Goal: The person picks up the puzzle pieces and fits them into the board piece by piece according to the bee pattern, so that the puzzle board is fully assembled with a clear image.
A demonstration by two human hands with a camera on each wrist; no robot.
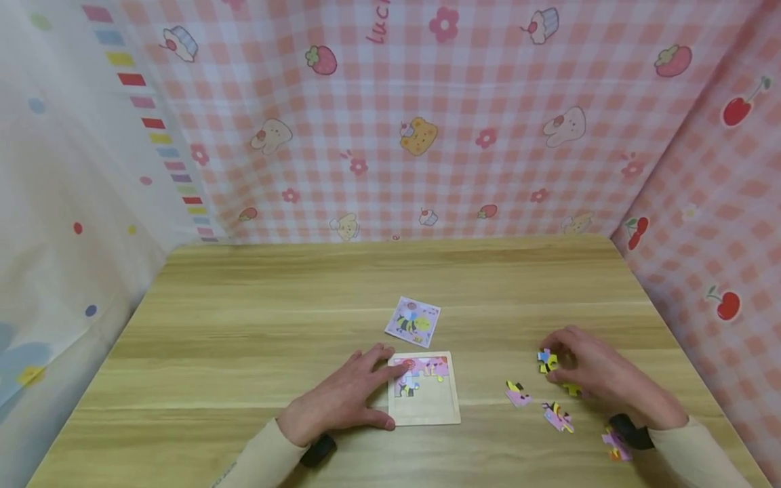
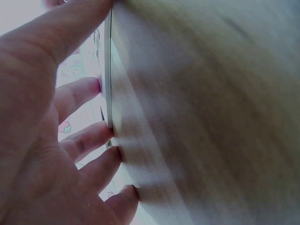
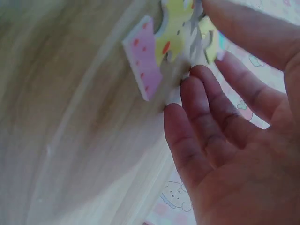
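Note:
A square wooden puzzle tray [image 1: 424, 425] lies on the table, pink and lilac pieces [image 1: 421, 367] fitted along its top and left side. My left hand [image 1: 338, 400] rests at its left edge with spread fingers, the index fingertip on the pieces and the thumb by the lower left corner. The left wrist view shows those fingertips against the tray's side [image 2: 108, 70]. Over to the right, my right hand [image 1: 601, 366] pinches a yellow, black and blue puzzle piece [image 1: 545, 361] between thumb and forefinger. Below that hand lies a pink-and-yellow piece [image 3: 145, 61].
Loose puzzle pieces lie nearby: one pink and yellow [image 1: 517, 396], one striped [image 1: 558, 417], one purple [image 1: 617, 447] beside the right wrist. A bee picture card [image 1: 413, 322] lies behind the tray. Patterned curtains [image 1: 378, 169] stand along the table's back and sides.

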